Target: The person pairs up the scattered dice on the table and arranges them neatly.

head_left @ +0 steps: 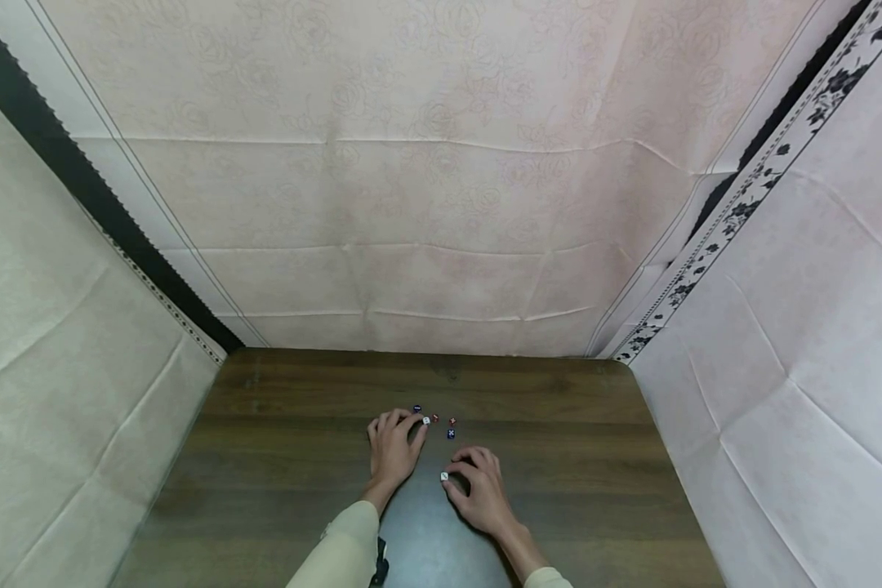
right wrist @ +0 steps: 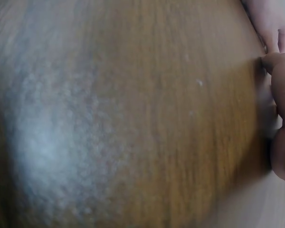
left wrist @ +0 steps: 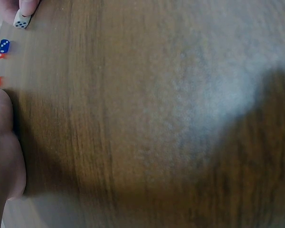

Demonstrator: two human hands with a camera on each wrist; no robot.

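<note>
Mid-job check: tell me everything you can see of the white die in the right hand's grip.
The small white cube-shaped die has dark round pips and looks like hard plastic. Several pips show on one face in the left wrist view. The right hand pinches it at the fingertips, covering part of it. It is nearer the wearer than the dark blue cube-shaped die, at or just above the brown wood-grained tabletop; whether it touches that surface is unclear.

Bottom of the frame, and there's a pale cream left sleeve (head_left: 341,549), lightly creased, ending near the wrist! Along its inner edge, a black piece (head_left: 380,563), too small to identify. Right of that, a matching right sleeve (head_left: 547,578); left hand (head_left: 394,451), right hand (head_left: 484,494), both bare!
</note>
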